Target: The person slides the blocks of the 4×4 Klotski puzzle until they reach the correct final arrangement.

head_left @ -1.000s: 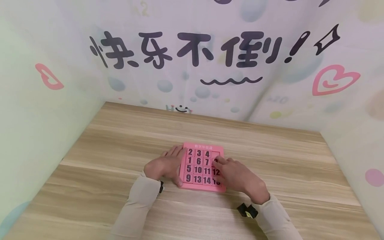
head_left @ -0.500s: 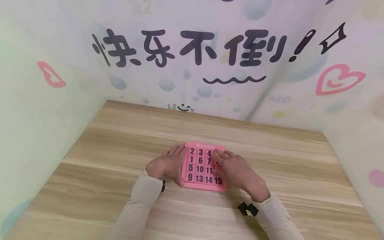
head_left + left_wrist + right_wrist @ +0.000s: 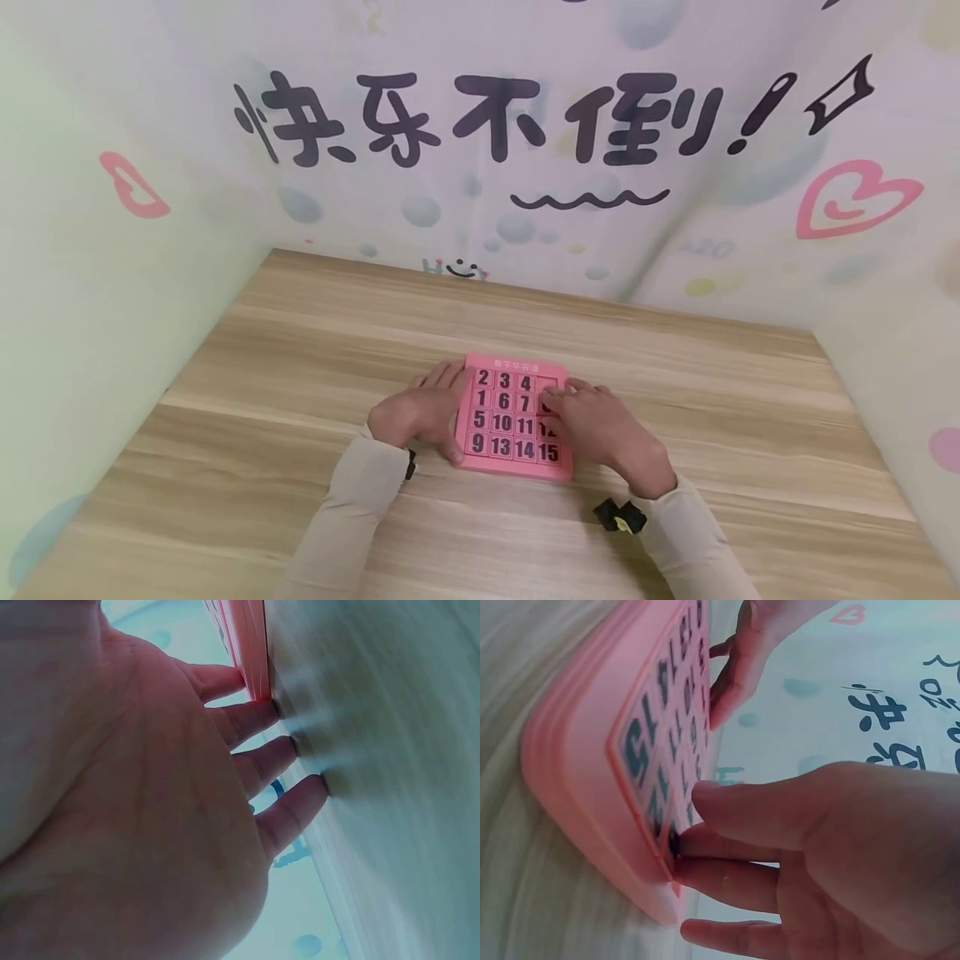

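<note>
A pink number slide puzzle (image 3: 503, 423) lies flat on the wooden table, its black-numbered tiles in a square frame. The cell at its upper right corner shows no tile. Along the left side of the frame rests my left hand (image 3: 420, 410), thumb at the near corner. In the left wrist view its fingers reach out straight, tips at the frame's side and the tabletop. My right hand (image 3: 600, 427) is over the right column, fingertips touching the tile below the vacant cell and partly hiding its number. In the right wrist view the thumb (image 3: 742, 806) stands above the tiles.
The wood-grain table (image 3: 315, 333) meets a printed cloth backdrop (image 3: 450, 217) behind, with pale walls at both sides. A black wrist strap piece (image 3: 621, 517) sits by the right sleeve (image 3: 693, 542).
Half a second ago my right fingers covered the upper right corner; they have drawn back toward me, uncovering the vacant cell. My left hand stays at the frame. The head view has shifted slightly.
</note>
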`<action>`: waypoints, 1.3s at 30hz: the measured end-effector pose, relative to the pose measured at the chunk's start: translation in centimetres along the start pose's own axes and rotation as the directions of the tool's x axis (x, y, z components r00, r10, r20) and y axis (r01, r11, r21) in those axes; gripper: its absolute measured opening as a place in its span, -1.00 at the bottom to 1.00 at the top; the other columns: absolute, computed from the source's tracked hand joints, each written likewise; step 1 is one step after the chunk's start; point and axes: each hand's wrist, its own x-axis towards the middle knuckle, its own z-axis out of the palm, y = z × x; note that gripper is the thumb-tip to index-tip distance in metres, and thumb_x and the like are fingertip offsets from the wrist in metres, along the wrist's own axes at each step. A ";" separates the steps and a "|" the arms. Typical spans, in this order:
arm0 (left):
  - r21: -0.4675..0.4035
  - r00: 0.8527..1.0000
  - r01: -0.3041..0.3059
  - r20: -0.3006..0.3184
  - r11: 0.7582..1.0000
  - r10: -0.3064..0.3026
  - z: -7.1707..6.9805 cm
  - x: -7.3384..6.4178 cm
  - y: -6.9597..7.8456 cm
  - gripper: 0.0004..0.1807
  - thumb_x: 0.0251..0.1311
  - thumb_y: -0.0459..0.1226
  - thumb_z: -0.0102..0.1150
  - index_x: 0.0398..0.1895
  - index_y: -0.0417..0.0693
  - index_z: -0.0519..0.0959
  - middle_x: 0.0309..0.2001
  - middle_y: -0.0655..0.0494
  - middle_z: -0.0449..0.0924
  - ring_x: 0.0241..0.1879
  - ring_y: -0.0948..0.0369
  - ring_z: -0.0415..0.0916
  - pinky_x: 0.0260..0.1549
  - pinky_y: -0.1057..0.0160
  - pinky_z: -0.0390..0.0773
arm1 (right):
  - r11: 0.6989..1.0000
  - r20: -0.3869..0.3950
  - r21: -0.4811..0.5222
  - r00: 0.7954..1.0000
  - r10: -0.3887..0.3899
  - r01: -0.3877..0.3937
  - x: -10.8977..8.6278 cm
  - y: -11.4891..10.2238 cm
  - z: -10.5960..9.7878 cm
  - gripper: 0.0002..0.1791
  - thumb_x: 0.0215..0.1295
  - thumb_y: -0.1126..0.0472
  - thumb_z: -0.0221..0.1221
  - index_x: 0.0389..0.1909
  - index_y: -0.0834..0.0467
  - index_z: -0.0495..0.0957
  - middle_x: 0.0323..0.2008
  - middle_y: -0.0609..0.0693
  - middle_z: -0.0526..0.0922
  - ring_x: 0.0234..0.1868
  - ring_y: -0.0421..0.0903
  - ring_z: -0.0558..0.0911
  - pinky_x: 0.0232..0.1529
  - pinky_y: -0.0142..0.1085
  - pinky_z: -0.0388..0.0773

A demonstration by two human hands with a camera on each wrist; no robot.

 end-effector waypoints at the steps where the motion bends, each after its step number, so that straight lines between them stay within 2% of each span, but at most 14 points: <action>1: -0.002 1.000 0.002 0.000 1.000 -0.002 0.0 0.0 0.0 0.46 -0.33 -0.08 0.64 0.60 -0.11 -0.18 0.61 -0.10 -0.32 0.59 -0.04 -0.37 0.54 -0.05 -0.21 | 1.000 -0.006 -0.001 1.000 -0.010 0.010 0.0 0.0 0.0 -0.57 0.47 0.06 0.09 0.24 0.17 0.54 0.12 0.18 0.65 0.32 0.28 0.44 0.28 0.23 0.39; 4: -0.010 1.000 0.006 0.005 1.000 -0.006 0.0 -0.1 0.0 0.45 -0.31 -0.08 0.64 0.60 -0.11 -0.18 0.61 -0.09 -0.33 0.59 -0.03 -0.38 0.54 -0.03 -0.22 | 1.000 -0.021 -0.007 0.999 -0.030 0.030 0.0 -0.1 -0.1 -0.63 0.46 0.06 0.10 0.17 0.13 0.59 -0.02 0.15 0.70 0.22 0.25 0.53 0.20 0.19 0.47; 6: -0.014 1.000 0.009 0.006 1.000 -0.009 0.0 -0.1 -0.1 0.45 -0.31 -0.08 0.63 0.60 -0.11 -0.19 0.61 -0.08 -0.33 0.59 -0.03 -0.39 0.54 -0.03 -0.22 | 1.000 -0.022 0.000 0.999 -0.028 0.028 0.0 -0.1 -0.2 -0.62 0.47 0.06 0.09 0.18 0.13 0.58 0.01 0.16 0.69 0.22 0.24 0.54 0.20 0.19 0.47; 11: -0.006 1.000 0.003 0.000 1.000 -0.003 0.1 -0.1 -0.1 0.47 -0.32 -0.06 0.64 0.60 -0.11 -0.20 0.61 -0.09 -0.33 0.59 -0.03 -0.38 0.54 -0.05 -0.22 | 0.999 0.001 0.052 1.000 0.010 -0.010 0.2 -0.5 0.1 -0.44 0.49 -0.01 0.04 0.42 0.13 0.36 0.39 0.13 0.41 0.43 0.26 0.31 0.36 0.26 0.27; 14: 0.008 1.000 0.003 0.001 1.000 -0.003 0.1 0.0 -0.1 0.47 -0.32 -0.05 0.63 0.60 -0.11 -0.21 0.61 -0.09 -0.34 0.59 -0.03 -0.39 0.54 -0.05 -0.23 | 0.998 0.002 0.061 1.000 0.006 -0.006 0.6 -0.8 0.4 -0.38 0.49 -0.05 0.03 0.48 0.08 0.26 0.48 0.06 0.27 0.48 0.24 0.22 0.40 0.26 0.19; 21: -0.006 1.000 0.020 0.013 1.000 -0.020 0.2 0.0 -0.1 0.44 -0.28 -0.06 0.62 0.60 -0.09 -0.20 0.61 -0.07 -0.36 0.59 -0.01 -0.42 0.54 -0.03 -0.23 | 0.999 -0.007 0.031 1.000 -0.012 0.012 1.0 -1.4 1.0 -0.39 0.49 -0.05 0.03 0.48 0.06 0.26 0.49 0.04 0.25 0.50 0.23 0.18 0.43 0.23 0.18; 39: 0.021 1.000 0.003 0.001 1.000 -0.003 0.2 0.1 -0.2 0.47 -0.32 -0.04 0.64 0.60 -0.11 -0.19 0.61 -0.08 -0.32 0.59 -0.02 -0.37 0.54 -0.03 -0.20 | 0.997 0.063 0.066 0.997 0.033 -0.038 0.6 -0.7 0.5 -0.36 0.47 -0.08 0.05 0.48 0.05 0.27 0.51 0.06 0.22 0.51 0.26 0.14 0.42 0.27 0.15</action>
